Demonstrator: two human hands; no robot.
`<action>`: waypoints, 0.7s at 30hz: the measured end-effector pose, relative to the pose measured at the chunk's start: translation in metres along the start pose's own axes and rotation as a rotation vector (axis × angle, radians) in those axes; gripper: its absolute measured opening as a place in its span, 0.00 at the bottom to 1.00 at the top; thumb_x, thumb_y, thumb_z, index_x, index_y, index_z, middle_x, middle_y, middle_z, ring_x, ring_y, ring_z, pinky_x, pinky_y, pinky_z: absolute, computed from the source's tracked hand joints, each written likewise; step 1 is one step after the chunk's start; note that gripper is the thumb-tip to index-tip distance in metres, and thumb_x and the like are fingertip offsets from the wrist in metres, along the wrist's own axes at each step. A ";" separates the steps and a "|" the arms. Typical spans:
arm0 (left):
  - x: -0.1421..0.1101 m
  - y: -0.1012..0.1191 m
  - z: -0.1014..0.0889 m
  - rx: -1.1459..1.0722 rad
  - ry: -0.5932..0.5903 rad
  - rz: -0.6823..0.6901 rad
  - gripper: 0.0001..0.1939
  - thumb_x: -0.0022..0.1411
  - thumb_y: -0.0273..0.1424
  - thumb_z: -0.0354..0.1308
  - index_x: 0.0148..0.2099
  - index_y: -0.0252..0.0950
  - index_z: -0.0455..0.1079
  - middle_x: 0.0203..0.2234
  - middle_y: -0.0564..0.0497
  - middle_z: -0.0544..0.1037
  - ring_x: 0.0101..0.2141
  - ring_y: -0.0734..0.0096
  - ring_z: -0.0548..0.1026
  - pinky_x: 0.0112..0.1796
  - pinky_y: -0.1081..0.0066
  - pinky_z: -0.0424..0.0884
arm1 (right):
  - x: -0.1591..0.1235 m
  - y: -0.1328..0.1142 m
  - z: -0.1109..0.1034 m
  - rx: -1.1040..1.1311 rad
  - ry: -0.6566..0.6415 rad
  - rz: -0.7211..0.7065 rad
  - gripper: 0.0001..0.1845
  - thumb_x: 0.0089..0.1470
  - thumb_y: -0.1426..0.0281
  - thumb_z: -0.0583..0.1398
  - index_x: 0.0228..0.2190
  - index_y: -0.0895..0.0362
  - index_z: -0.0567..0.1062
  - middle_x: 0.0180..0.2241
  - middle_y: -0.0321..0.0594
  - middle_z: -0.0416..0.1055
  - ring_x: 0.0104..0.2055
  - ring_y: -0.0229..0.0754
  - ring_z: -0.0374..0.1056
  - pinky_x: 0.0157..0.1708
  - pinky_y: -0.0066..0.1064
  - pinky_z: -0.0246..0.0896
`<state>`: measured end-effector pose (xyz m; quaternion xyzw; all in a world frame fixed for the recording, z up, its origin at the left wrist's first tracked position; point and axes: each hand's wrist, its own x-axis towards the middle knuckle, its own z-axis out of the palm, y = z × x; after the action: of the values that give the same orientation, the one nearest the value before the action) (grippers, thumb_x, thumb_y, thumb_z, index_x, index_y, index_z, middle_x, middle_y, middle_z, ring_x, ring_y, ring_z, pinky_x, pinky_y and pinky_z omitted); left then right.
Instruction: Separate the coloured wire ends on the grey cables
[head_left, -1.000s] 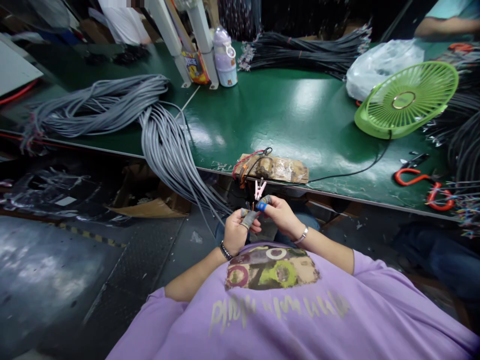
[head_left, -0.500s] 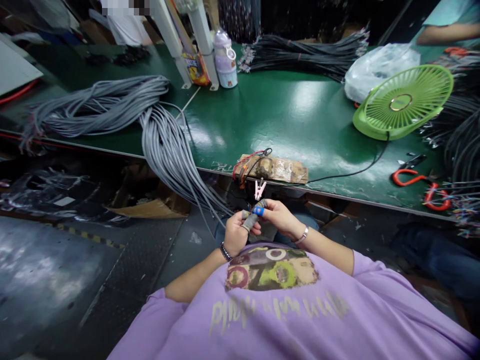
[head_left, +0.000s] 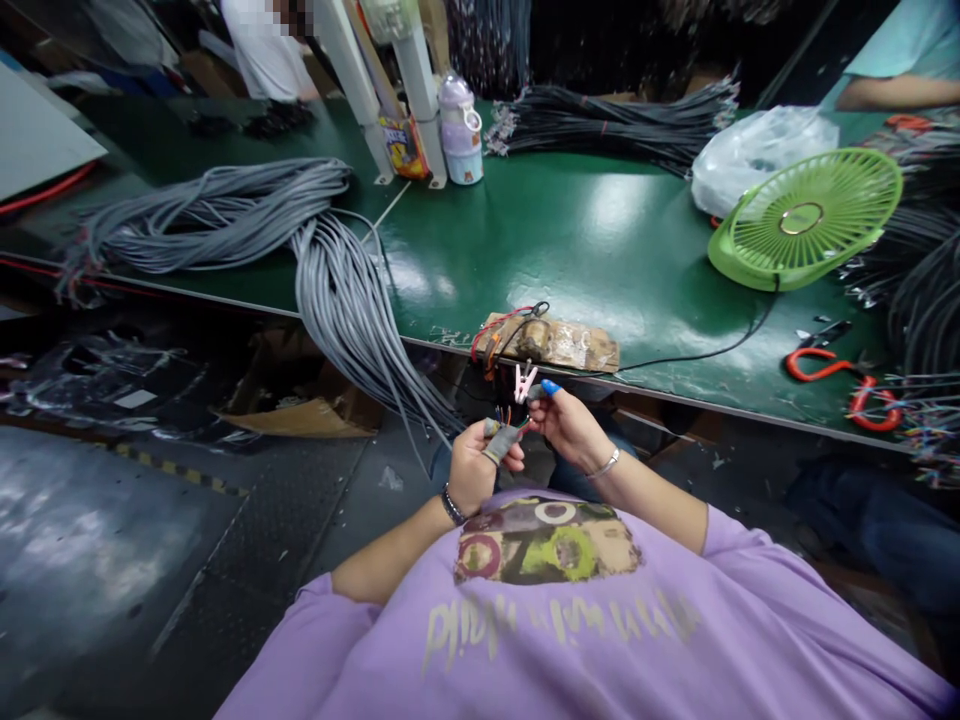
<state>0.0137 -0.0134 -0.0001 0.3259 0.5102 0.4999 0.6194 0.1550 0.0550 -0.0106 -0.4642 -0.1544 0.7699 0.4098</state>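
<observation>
My left hand (head_left: 474, 466) is closed round the end of a grey cable (head_left: 501, 432), whose thin coloured wires stick up from my taped fingers. My right hand (head_left: 568, 424), with a blue finger cot on one fingertip, is raised a little to the right and pinches one of those thin wires. A pink clip (head_left: 524, 380) hangs just above both hands, below the table's front edge. Behind the clip, a taped brown block (head_left: 559, 341) with red and black leads lies on the green table (head_left: 570, 230).
A thick bundle of grey cables (head_left: 330, 270) drapes off the table at the left. A green fan (head_left: 806, 215), red-handled cutters (head_left: 832, 365), a plastic bag (head_left: 757, 145), black cable bundles (head_left: 607, 115) and a lilac bottle (head_left: 459, 120) lie on the table. Other people sit at the far side.
My right hand has drawn up and to the right, away from my left hand, pulling a thin wire out. The camera has shifted slightly.
</observation>
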 end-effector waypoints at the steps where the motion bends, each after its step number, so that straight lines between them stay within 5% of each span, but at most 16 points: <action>1: 0.002 0.000 0.001 -0.032 0.022 0.001 0.14 0.53 0.40 0.64 0.30 0.34 0.70 0.19 0.54 0.75 0.16 0.76 0.72 0.19 0.77 0.69 | 0.002 -0.002 0.001 0.010 -0.026 0.031 0.20 0.46 0.53 0.63 0.28 0.58 0.70 0.25 0.35 0.68 0.23 0.31 0.59 0.24 0.25 0.60; 7: 0.012 0.006 0.010 -0.071 0.058 -0.018 0.15 0.50 0.41 0.64 0.29 0.34 0.69 0.17 0.54 0.75 0.15 0.78 0.70 0.17 0.78 0.67 | 0.013 -0.007 0.009 -0.064 -0.238 -0.021 0.26 0.46 0.48 0.63 0.28 0.60 0.74 0.25 0.38 0.70 0.24 0.33 0.61 0.24 0.25 0.59; 21: 0.020 0.001 0.014 -0.074 0.023 -0.046 0.14 0.51 0.39 0.64 0.29 0.33 0.68 0.17 0.55 0.74 0.15 0.78 0.70 0.17 0.78 0.66 | 0.018 -0.003 0.024 0.029 -0.190 -0.034 0.29 0.38 0.45 0.66 0.26 0.59 0.70 0.20 0.34 0.66 0.20 0.33 0.59 0.20 0.27 0.56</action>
<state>0.0263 0.0076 -0.0015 0.2850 0.5056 0.5077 0.6366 0.1322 0.0746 -0.0066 -0.3803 -0.1892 0.8055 0.4131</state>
